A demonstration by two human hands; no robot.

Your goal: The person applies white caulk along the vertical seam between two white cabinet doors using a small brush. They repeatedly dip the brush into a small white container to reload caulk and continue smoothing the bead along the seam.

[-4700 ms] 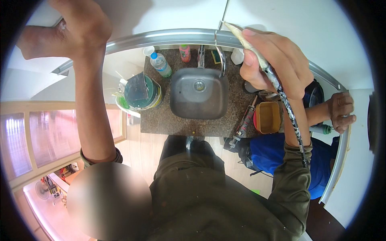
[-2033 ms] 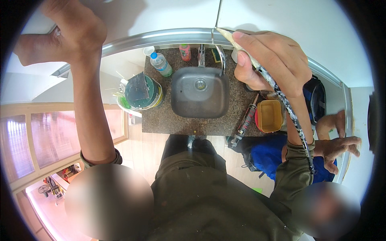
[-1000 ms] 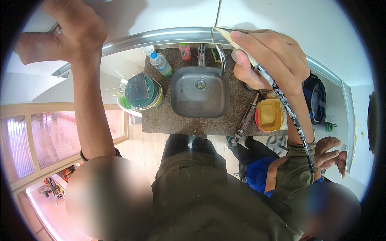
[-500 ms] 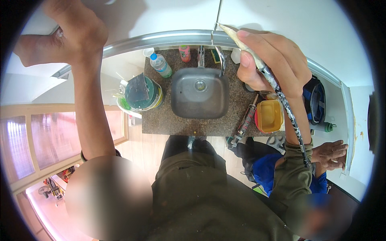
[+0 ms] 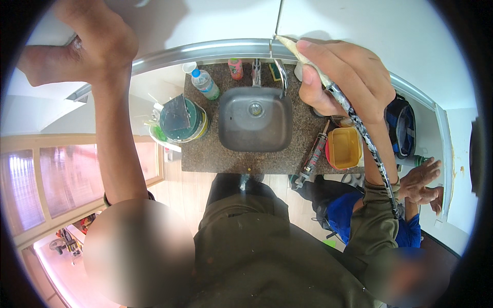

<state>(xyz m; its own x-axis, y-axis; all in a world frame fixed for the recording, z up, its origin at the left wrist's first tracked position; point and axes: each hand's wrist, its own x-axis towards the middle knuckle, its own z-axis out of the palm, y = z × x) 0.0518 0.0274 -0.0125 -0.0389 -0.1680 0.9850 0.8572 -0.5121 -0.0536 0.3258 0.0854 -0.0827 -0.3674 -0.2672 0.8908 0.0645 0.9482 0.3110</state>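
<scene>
My right hand pinches a slim paintbrush between thumb and fingers. Its cream tip is pointed, and its dark handle is spattered with white and runs back over my forearm. The tip is at the thin seam between two white panels, just above a silvery metal strip. At the upper left, my left hand rests against the white surface with its thumb spread away. A whitish smear shows on it, and its fingers run out of the picture at the top.
Below, a stone counter holds a metal sink with tap, a clear bottle, a pink bottle, buckets, a sealant gun and a yellow tub. Another person's hand is at the right, beside a backpack.
My right hand and the brush have shifted slightly left, the tip moving down along the seam towards the strip. The other person's hand has risen and turned. My left hand stays put.
</scene>
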